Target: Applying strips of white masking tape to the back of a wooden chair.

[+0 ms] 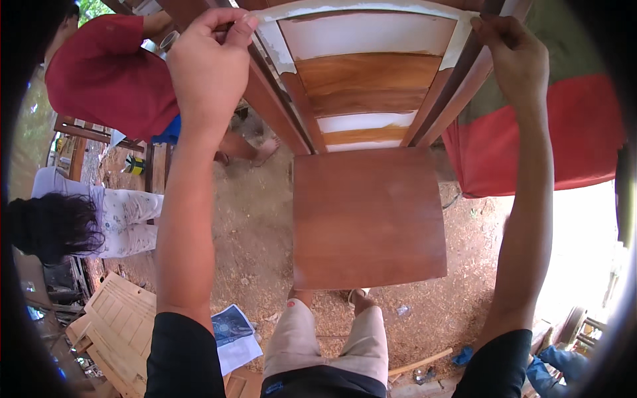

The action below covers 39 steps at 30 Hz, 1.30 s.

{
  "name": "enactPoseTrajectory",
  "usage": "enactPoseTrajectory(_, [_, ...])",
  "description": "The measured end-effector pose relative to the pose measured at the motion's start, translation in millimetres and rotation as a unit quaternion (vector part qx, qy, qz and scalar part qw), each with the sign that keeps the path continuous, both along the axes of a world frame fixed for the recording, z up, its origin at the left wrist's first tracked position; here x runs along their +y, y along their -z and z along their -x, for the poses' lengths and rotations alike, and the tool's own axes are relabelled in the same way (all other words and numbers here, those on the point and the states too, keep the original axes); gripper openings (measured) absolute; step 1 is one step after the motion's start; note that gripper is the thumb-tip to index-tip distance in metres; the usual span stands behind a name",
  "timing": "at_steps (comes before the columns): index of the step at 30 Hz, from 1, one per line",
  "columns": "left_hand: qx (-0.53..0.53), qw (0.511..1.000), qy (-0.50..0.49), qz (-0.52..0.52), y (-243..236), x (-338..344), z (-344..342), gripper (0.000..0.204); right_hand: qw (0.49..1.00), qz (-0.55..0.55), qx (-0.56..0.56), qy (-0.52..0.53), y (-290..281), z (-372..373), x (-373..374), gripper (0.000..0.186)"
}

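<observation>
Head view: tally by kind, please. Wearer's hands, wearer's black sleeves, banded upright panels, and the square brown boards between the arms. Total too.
Left hand, right hand: 2
Left sleeve, right sleeve: 2
Banded panel: 1
Square brown board: 1
Total: 6

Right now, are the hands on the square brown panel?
No: the left hand and right hand are at the pale strip, away from the panel.

Left fingers and right fingers pinch a whitish strip; brown board below.
</observation>
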<state>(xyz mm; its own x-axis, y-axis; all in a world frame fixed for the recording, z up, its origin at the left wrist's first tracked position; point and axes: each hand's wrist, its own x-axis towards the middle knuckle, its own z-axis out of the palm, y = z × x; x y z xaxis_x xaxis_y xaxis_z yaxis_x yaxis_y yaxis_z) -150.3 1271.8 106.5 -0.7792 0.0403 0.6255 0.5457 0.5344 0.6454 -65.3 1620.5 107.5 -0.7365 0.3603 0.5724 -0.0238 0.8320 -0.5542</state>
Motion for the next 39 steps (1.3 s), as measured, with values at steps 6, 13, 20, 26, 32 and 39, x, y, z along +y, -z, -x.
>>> enactPoseTrajectory(6, [-0.001, 1.0, 0.004, -0.023, 0, 3, 2, 0.021, 0.989, 0.078, 0.121, -0.039, 7, 7, -13, 0.012])
enactPoseTrajectory(13, [0.012, 0.999, 0.038, -0.037, 4, 4, 2, 0.022, 0.987, 0.09, 0.132, -0.02, 3, 1, -20, 0.013])
enactPoseTrajectory(20, [0.015, 0.996, 0.047, -0.068, 11, 4, 5, 0.025, 0.99, 0.131, 0.047, 0.023, -7, -4, -24, 0.017])
enactPoseTrajectory(26, [0.014, 0.995, 0.053, -0.079, 8, 5, 6, 0.022, 0.992, 0.094, 0.087, 0.021, -9, -8, -30, 0.017])
enactPoseTrajectory(32, [0.026, 0.994, 0.064, -0.082, 5, 3, 5, 0.02, 0.989, 0.109, 0.103, 0.015, -5, -5, -28, 0.015])
enactPoseTrajectory(39, [0.01, 0.996, 0.056, -0.074, 0, 0, 2, 0.022, 0.984, 0.121, 0.118, -0.055, -1, 1, -17, 0.014])
